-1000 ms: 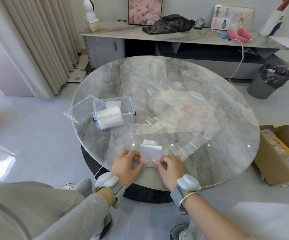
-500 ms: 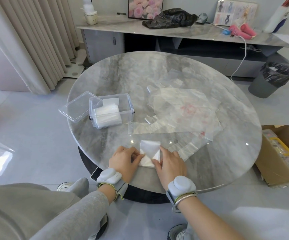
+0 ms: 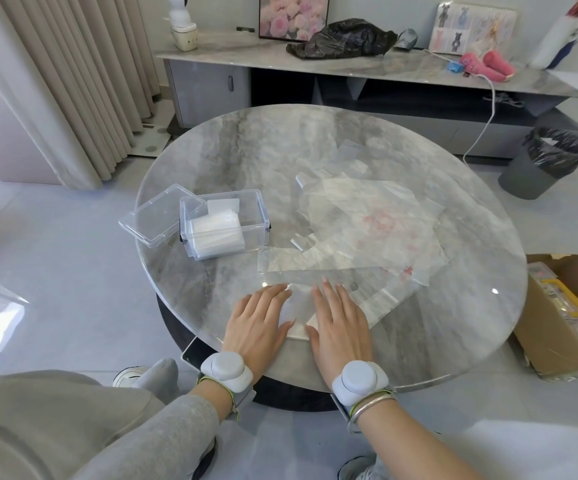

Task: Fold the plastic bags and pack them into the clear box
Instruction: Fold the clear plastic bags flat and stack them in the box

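A small folded plastic bag point(image 3: 298, 308) lies near the front edge of the round marble table point(image 3: 239, 150). My left hand point(image 3: 258, 322) and my right hand point(image 3: 341, 322) lie flat on either side of it, fingers straight, pressing it down. Several unfolded clear bags point(image 3: 360, 233) are spread over the table's right half. The clear box point(image 3: 225, 226) stands open at the left, with folded white bags inside. Its lid point(image 3: 154, 220) lies just left of it.
A cardboard box point(image 3: 557, 320) with items sits on the floor at the right. A bin point(image 3: 547, 164) with a black liner stands at the far right. Behind the table runs a low sideboard point(image 3: 350, 67) carrying a black bag point(image 3: 343, 38).
My hands went from pinching and folding the small bag with curled fingers to lying flat on it. The view has shifted closer to the table.
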Tool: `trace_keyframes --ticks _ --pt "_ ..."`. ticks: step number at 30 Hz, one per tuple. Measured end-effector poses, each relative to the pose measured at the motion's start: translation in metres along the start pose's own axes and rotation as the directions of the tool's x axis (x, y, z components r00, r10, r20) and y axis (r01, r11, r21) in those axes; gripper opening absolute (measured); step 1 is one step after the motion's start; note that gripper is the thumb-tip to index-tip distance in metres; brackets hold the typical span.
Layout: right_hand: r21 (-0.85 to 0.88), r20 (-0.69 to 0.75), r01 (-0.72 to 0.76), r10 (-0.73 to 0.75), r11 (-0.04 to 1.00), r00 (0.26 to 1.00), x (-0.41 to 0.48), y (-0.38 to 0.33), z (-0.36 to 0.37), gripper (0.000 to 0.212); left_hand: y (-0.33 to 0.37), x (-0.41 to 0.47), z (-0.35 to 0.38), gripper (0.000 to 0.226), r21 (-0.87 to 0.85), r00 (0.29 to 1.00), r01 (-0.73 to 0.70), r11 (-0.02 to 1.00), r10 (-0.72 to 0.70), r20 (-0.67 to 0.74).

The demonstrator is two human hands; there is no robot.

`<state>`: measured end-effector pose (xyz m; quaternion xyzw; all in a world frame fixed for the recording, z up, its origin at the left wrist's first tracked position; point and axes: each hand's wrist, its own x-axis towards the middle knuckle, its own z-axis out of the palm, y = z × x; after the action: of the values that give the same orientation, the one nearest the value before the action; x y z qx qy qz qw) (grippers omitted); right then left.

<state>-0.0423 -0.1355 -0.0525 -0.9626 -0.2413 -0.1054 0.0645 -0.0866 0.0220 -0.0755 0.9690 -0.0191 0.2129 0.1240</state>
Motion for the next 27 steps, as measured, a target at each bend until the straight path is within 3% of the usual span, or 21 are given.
trace_keyframes --ticks 5,8,11,16,27 --pt "0.012 0.022 0.055 -0.055 0.998 0.998 0.000 -0.002 0.008 0.060 -0.002 0.001 -0.006 0.052 -0.027 0.998 0.054 0.998 -0.054 -0.011" --pt "0.004 0.025 0.053 -0.053 0.999 0.998 0.001 -0.005 0.011 0.046 0.000 0.003 -0.005 0.053 -0.041 0.998 -0.064 0.997 0.064 0.004" --pt "0.011 0.075 0.034 -0.035 0.999 0.997 0.002 -0.007 0.011 0.051 0.002 0.003 0.001 0.055 0.015 0.971 -0.197 0.980 0.193 0.138" --pt "-0.007 0.124 0.044 -0.043 0.999 0.991 0.002 -0.005 0.018 0.055 -0.007 0.002 0.010 0.056 0.084 0.941 -0.191 0.978 0.159 0.297" --pt "0.011 0.212 0.008 -0.010 1.000 0.977 -0.003 -0.001 0.024 0.055 -0.010 0.004 0.015 0.062 0.058 0.927 -0.193 0.979 0.163 0.338"
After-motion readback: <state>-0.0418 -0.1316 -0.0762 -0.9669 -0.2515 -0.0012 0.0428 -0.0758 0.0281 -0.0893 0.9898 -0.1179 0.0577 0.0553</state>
